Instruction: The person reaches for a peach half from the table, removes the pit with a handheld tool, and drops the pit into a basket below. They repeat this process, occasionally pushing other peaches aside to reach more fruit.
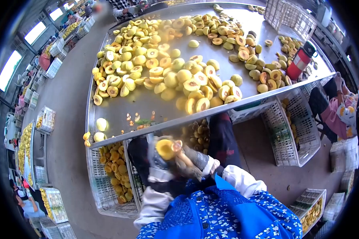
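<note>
My left hand (158,162), gloved and blurred by motion, is closed around a yellow peach half (164,149) just below the table's front edge. Reaching in from the right, my right hand (188,162) wears a grey glove with bare fingertips. Its fingers are bent together against the right side of that fruit. Blur hides whether they hold a small tool or a pit. In front of both hands, a metal table (147,104) carries a wide heap of halved peaches (125,65), cut faces and skins mixed. Loose pits and green scraps (141,122) lie near its front edge.
Under the table, a crate (96,191) of peach halves stands at my left, more fruit between my legs. A red bottle (300,63) and a white crate (289,18) stand on the table. Another crate (285,145) sits right, near a seated person (337,113).
</note>
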Demonstrator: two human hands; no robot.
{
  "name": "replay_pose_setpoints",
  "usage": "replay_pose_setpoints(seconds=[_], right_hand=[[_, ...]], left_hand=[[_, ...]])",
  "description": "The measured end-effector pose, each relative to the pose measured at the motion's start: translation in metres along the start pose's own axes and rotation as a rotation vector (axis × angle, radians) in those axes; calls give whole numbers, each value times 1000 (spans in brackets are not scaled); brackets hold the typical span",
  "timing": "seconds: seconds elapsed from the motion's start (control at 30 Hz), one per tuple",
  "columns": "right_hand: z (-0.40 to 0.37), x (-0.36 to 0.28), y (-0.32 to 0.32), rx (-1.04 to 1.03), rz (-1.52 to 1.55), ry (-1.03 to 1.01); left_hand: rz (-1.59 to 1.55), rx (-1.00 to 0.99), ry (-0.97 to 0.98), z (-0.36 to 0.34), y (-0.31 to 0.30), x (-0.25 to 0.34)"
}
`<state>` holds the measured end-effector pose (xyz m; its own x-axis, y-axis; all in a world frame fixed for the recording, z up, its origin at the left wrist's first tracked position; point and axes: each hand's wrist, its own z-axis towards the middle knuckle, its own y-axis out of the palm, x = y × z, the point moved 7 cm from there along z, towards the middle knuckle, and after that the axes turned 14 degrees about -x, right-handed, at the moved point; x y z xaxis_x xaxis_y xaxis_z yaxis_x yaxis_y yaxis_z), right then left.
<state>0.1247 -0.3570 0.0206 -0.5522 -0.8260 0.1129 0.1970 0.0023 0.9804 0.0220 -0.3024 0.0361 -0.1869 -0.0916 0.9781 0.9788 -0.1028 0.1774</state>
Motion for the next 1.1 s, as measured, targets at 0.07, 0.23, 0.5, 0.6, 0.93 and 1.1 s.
replay_pose_setpoints(seconds=[0.07, 0.23, 0.5, 0.6, 0.93, 1.1], right_hand=[[-18, -14, -40, 290, -608, 102], [-59, -31, -107, 770, -829, 183], [-52, -41, -78, 715, -860, 171], [-58, -47, -55, 689, -739, 99], [-35, -76, 6, 453, -1506, -201], [-32, -79, 35, 499, -2001, -323]], left_hand=[[670, 152, -59, -11, -64, 16], [1775, 222, 264, 22, -42, 101], [1566, -658, -427, 160, 107, -19], [1378, -638, -424, 164, 88, -35], [-678, -194, -318, 95, 11, -27], [-878, -66, -414, 61, 26, -41]])
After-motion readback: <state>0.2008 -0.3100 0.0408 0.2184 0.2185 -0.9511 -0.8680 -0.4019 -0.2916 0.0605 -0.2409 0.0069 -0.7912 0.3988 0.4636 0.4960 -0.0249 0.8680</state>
